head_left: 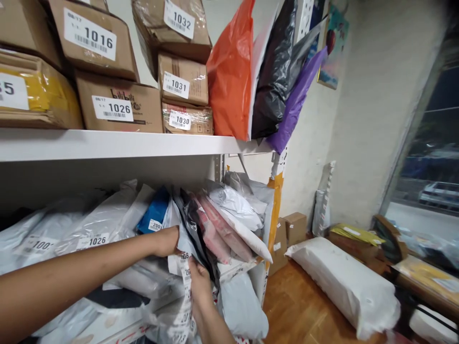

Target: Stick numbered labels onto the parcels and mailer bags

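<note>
White shelf [143,145] overhead, underside close above the left forearm; a careless lift might knock its edge. Below it, soft parcels packed loosely, leaning on one another: pink parcels [233,234] and a white parcel [251,239] slope to the right of the hands, and could slump off the lower level if the grey bag [191,241] they lean near were tugged. Slick plastic would be the cause. Grey bag sits between the two hands, a black bag [211,267] just to its right. Left hand [168,241] at the grey bag's left edge; its fingertips go out of sight, so cannot tell whether they grip. Right hand [201,282] lower, thumb and finger together on the label strip [187,282], at the front of the grey bag. Strip's free length hangs among wrappers: might snag, tear or stick to the wrong parcel. As for direction: grey bag stands on edge, long axis steep, upper end back into the shelf and a little left, lower end toward the right hand. Strip's long axis near upright, loose end pointing down, slightly left; numbers mostly blurred.
</note>
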A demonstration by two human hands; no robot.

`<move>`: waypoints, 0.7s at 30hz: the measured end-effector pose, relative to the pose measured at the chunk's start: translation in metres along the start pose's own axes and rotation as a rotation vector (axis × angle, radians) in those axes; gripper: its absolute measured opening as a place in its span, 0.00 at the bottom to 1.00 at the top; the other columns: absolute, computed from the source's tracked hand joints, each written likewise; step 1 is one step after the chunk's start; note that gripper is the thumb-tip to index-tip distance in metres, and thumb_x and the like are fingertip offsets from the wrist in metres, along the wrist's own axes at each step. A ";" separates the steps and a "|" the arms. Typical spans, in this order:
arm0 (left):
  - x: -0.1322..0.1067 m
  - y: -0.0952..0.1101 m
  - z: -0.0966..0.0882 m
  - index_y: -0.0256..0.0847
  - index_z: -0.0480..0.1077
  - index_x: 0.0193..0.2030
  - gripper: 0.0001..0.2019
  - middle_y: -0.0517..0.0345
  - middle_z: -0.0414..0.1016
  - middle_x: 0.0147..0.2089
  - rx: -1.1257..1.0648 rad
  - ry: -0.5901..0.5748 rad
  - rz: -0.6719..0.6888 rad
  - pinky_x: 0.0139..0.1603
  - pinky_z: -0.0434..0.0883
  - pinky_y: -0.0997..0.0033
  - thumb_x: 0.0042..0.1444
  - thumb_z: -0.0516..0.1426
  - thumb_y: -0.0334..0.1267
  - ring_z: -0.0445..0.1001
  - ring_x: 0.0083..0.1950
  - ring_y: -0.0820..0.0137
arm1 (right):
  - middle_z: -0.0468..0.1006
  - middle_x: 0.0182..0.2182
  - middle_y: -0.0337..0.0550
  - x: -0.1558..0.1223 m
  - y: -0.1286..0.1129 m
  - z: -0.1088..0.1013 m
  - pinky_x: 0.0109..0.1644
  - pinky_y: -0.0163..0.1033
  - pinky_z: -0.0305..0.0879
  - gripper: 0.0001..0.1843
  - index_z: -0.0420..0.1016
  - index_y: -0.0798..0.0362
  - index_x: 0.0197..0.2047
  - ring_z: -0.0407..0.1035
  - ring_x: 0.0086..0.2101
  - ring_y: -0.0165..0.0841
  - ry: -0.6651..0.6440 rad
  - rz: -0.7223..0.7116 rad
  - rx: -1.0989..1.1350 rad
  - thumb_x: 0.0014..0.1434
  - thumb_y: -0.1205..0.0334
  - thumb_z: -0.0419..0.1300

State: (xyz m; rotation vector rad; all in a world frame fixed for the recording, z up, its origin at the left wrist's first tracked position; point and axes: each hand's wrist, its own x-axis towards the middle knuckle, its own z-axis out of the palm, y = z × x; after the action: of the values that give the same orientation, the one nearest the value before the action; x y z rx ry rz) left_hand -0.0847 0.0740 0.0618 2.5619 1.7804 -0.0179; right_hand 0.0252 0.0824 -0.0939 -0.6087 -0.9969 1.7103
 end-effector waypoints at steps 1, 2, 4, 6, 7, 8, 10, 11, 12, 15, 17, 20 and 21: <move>-0.001 0.001 0.000 0.38 0.73 0.44 0.13 0.53 0.78 0.43 0.027 -0.003 0.041 0.57 0.66 0.64 0.49 0.58 0.32 0.73 0.49 0.63 | 0.71 0.19 0.41 -0.001 0.001 0.000 0.35 0.37 0.62 0.33 0.71 0.55 0.20 0.64 0.27 0.34 0.053 0.007 -0.005 0.34 0.29 0.63; -0.002 0.002 0.000 0.40 0.72 0.45 0.14 0.54 0.77 0.45 0.048 -0.010 0.076 0.60 0.63 0.63 0.50 0.57 0.31 0.72 0.51 0.64 | 0.69 0.18 0.40 -0.003 0.003 -0.001 0.34 0.36 0.61 0.33 0.69 0.54 0.18 0.62 0.26 0.32 0.093 0.007 -0.007 0.34 0.29 0.63; -0.004 0.005 0.002 0.41 0.72 0.47 0.14 0.54 0.77 0.47 0.081 -0.021 0.116 0.62 0.61 0.61 0.52 0.55 0.30 0.70 0.53 0.63 | 0.66 0.17 0.37 -0.008 0.008 -0.001 0.31 0.36 0.58 0.33 0.68 0.54 0.17 0.58 0.23 0.29 0.117 -0.012 -0.002 0.33 0.28 0.63; -0.008 0.010 0.005 0.40 0.72 0.46 0.13 0.52 0.75 0.50 0.097 0.019 0.118 0.62 0.60 0.59 0.54 0.54 0.33 0.69 0.55 0.61 | 0.65 0.17 0.36 -0.014 0.011 0.000 0.29 0.35 0.57 0.33 0.70 0.55 0.19 0.55 0.22 0.28 0.103 -0.037 0.011 0.30 0.29 0.65; -0.010 0.012 0.007 0.40 0.72 0.46 0.13 0.51 0.74 0.52 0.099 0.042 0.113 0.62 0.60 0.58 0.55 0.55 0.35 0.68 0.56 0.59 | 0.65 0.17 0.36 -0.016 0.012 0.002 0.29 0.35 0.56 0.34 0.72 0.56 0.21 0.55 0.22 0.28 0.105 -0.047 0.017 0.30 0.30 0.66; -0.012 0.014 0.008 0.40 0.72 0.46 0.13 0.51 0.74 0.52 0.094 0.059 0.100 0.62 0.61 0.58 0.55 0.55 0.37 0.68 0.56 0.59 | 0.66 0.17 0.36 -0.018 0.012 0.003 0.29 0.35 0.56 0.34 0.73 0.56 0.21 0.55 0.22 0.28 0.116 -0.048 0.023 0.29 0.30 0.66; -0.014 0.017 0.008 0.40 0.73 0.44 0.12 0.53 0.76 0.50 0.038 0.051 0.042 0.58 0.65 0.61 0.54 0.55 0.38 0.71 0.53 0.60 | 0.69 0.18 0.39 -0.019 0.010 0.006 0.29 0.36 0.57 0.34 0.71 0.55 0.20 0.57 0.22 0.29 0.161 -0.053 0.034 0.30 0.28 0.65; -0.014 0.017 0.008 0.40 0.74 0.43 0.12 0.54 0.77 0.47 -0.006 0.031 -0.001 0.55 0.67 0.64 0.53 0.55 0.38 0.73 0.50 0.61 | 0.71 0.19 0.41 -0.019 0.009 0.007 0.29 0.37 0.58 0.34 0.70 0.55 0.19 0.58 0.23 0.30 0.188 -0.059 0.035 0.30 0.28 0.64; -0.014 0.017 0.007 0.40 0.74 0.42 0.11 0.55 0.78 0.45 -0.051 0.010 -0.042 0.52 0.69 0.67 0.53 0.55 0.37 0.74 0.47 0.63 | 0.72 0.19 0.42 -0.019 0.009 0.009 0.29 0.37 0.58 0.35 0.70 0.54 0.19 0.59 0.23 0.30 0.215 -0.061 0.033 0.30 0.27 0.63; -0.012 0.013 0.009 0.41 0.74 0.41 0.11 0.57 0.78 0.45 -0.127 0.022 -0.070 0.49 0.69 0.71 0.53 0.54 0.37 0.74 0.45 0.66 | 0.68 0.15 0.40 -0.015 0.010 0.014 0.28 0.38 0.58 0.35 0.66 0.52 0.17 0.57 0.21 0.30 0.316 -0.078 0.009 0.31 0.24 0.60; -0.010 0.011 0.013 0.42 0.73 0.43 0.12 0.58 0.77 0.47 -0.080 0.070 -0.010 0.55 0.66 0.68 0.54 0.53 0.35 0.72 0.51 0.65 | 0.63 0.14 0.37 -0.012 0.012 0.016 0.26 0.37 0.57 0.36 0.62 0.51 0.15 0.55 0.20 0.29 0.397 -0.088 -0.018 0.30 0.23 0.58; -0.010 0.009 0.020 0.42 0.72 0.46 0.13 0.55 0.74 0.52 0.072 0.085 0.028 0.60 0.62 0.62 0.56 0.51 0.35 0.67 0.57 0.62 | 0.59 0.13 0.35 -0.012 0.011 0.015 0.26 0.37 0.55 0.37 0.55 0.50 0.13 0.52 0.20 0.28 0.381 -0.036 -0.014 0.27 0.22 0.58; -0.010 0.008 0.022 0.42 0.72 0.46 0.13 0.54 0.74 0.53 0.122 0.073 0.025 0.61 0.61 0.60 0.57 0.51 0.35 0.66 0.58 0.61 | 0.60 0.14 0.36 -0.014 0.009 0.013 0.26 0.37 0.56 0.36 0.56 0.50 0.14 0.54 0.20 0.28 0.319 -0.005 0.008 0.27 0.23 0.60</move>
State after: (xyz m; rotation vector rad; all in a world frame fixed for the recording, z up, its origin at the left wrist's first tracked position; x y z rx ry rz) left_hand -0.0808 0.0614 0.0400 2.7015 1.8264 -0.0344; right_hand 0.0152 0.0640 -0.0955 -0.8426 -0.7635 1.5513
